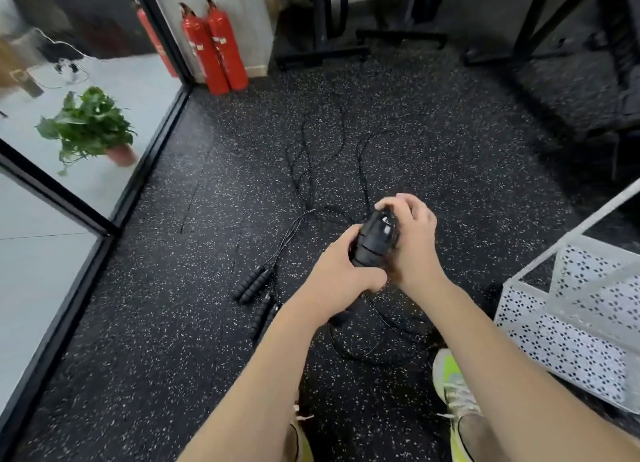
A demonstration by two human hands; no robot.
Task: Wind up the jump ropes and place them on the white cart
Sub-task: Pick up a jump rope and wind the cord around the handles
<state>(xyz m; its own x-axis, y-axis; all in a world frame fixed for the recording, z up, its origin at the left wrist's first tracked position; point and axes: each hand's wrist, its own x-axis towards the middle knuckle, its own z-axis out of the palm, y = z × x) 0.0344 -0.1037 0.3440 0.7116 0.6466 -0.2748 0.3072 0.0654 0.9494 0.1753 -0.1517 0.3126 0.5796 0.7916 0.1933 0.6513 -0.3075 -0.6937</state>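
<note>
gym | speckled rubber floor (433,122); equip. frames (325,18); jump ropes (256,283)

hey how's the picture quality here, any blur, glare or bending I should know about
Head view: wide-angle bending curves the glass wall frame and the cart edge; the plant and extinguishers look soft; pale reflections haze the glass; black ropes barely stand out on the dark speckled floor; both hands, left and right, on the wound rope are fairly sharp.

White cart (568,337) close right.
</note>
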